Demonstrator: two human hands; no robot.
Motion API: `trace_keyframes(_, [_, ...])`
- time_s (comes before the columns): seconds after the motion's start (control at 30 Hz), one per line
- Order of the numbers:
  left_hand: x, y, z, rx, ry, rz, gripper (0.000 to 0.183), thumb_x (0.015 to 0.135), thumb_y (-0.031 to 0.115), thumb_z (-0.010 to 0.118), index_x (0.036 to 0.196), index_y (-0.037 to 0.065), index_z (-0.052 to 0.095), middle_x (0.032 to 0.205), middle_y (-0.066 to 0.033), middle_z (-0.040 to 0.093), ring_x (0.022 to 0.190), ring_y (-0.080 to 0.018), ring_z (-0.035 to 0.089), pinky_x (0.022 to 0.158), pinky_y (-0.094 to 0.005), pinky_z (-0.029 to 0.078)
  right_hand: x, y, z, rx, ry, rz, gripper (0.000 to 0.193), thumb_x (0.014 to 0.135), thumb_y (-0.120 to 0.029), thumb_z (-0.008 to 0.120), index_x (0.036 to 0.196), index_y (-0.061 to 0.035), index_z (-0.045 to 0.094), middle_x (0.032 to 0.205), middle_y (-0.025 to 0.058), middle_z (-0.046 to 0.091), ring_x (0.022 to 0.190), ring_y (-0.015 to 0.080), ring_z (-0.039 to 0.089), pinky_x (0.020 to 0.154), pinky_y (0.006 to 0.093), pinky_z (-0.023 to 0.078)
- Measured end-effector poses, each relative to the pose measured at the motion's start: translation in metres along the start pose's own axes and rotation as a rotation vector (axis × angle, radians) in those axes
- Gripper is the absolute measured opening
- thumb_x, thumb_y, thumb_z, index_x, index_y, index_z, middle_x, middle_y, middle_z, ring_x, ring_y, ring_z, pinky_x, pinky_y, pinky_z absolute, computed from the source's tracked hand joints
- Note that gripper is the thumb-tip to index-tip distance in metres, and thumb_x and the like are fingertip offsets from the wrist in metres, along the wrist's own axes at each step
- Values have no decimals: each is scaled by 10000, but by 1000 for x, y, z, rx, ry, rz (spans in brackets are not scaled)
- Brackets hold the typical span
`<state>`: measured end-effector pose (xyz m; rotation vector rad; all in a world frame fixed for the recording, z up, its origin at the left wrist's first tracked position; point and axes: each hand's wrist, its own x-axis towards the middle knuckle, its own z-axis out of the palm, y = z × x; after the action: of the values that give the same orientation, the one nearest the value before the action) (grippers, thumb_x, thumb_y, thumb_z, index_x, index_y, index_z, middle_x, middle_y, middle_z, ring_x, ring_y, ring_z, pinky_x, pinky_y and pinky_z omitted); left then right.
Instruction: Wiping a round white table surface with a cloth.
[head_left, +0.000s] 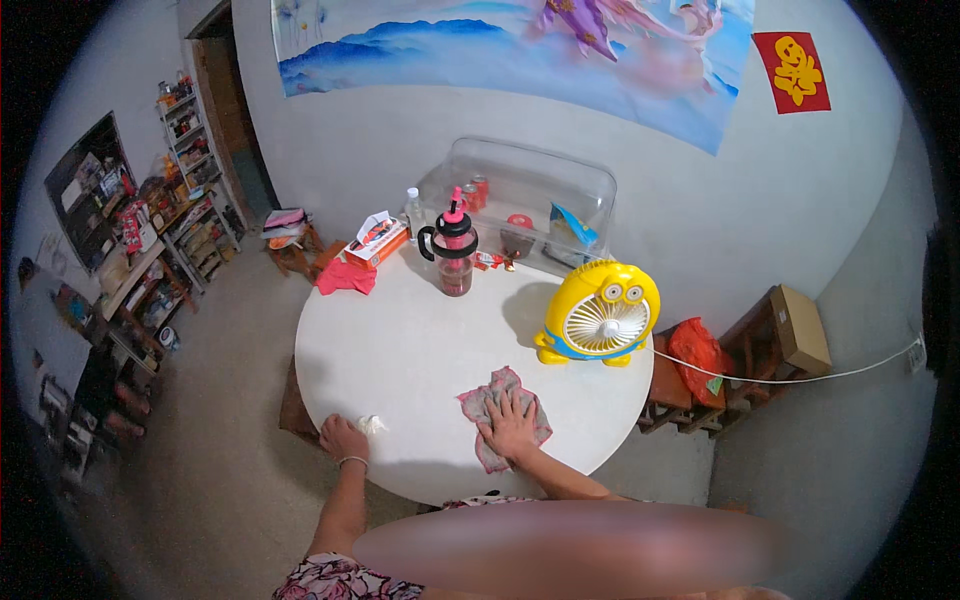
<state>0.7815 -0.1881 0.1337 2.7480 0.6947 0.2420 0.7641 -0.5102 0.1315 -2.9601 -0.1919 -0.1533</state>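
Note:
My right hand (510, 425) lies flat with fingers spread on a grey cleaning cloth with a pink edge (491, 459), pressing it to the round white table (400, 340). At the table's left front edge rests my left hand (344, 438), its fingers curled; whatever may be inside them is hidden. Right beside that hand is a crumpled white tissue (371, 425). Beyond the cloth, to the right, stands a yellow cartoon-shaped fan (606, 314). Toward the back is a clear jug with a black handle and pink top (454, 250).
A tissue box (377, 240), a red cloth (346, 278), a clear bottle (414, 212) and a transparent plastic bin (535, 175) line the table's far side. The fan's white cord (790, 381) runs to the right wall. Wooden stools with a red bag (697, 350) stand right of the table.

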Motion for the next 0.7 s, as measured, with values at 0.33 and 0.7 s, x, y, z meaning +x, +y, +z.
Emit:
trace_keyframes(0.33, [4,-14,22,-19,168,69,194,885,123,503,1009,30,620,1230,-68,492,1226,-246,398,1012,-446,298,3,-1,0,28,40,-20,606,885,-490,445,1382,-147,396,1469,146,292,1383,367,181,1039,679,120])
trace_keyframes(0.7, [9,-16,32,-34,120,34,177,856,115,520,978,39,624,1216,-68,497,1227,-243,394,1011,-442,292,8,0,-2,42,-22,3,609,881,-503,442,1377,-151,414,1477,140,284,1386,365,179,1044,677,110])
